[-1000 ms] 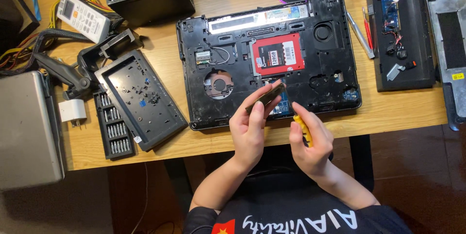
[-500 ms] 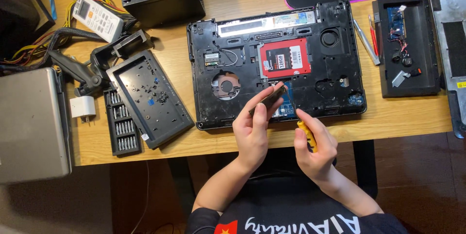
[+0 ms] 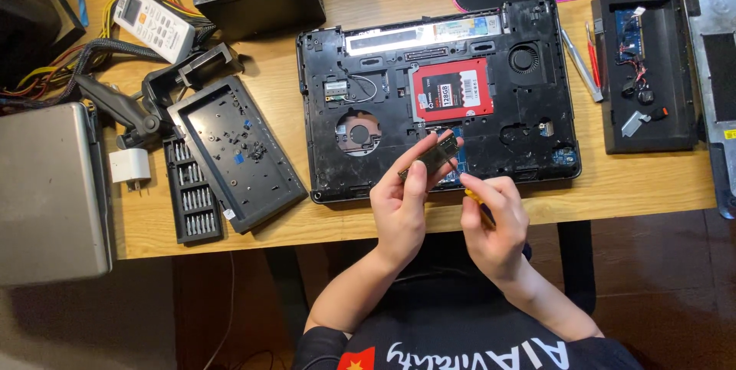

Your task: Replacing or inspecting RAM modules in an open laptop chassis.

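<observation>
- Left hand (image 3: 402,213): raised over the near edge of the counter (image 3: 360,220), fingers clasped on a small dark module (image 3: 435,154) held tilted above the laptop's near edge.
- Right hand (image 3: 494,220): just right of the left hand, curled about a yellow-handled tool (image 3: 477,201); the tip is hidden.
- Laptop (image 3: 437,94): upside down with its bottom cover off, just beyond both hands; a red drive (image 3: 451,90) sits at its centre, a fan (image 3: 524,57) at the far right corner.
- Cover (image 3: 234,151): black, lying left of the laptop, with small screws on it.
- Bit set (image 3: 190,197): touching the cover's left side.
- Tray (image 3: 648,71): black, right of the laptop, holding small parts.
- Remote (image 3: 152,21): white, at far left.
</observation>
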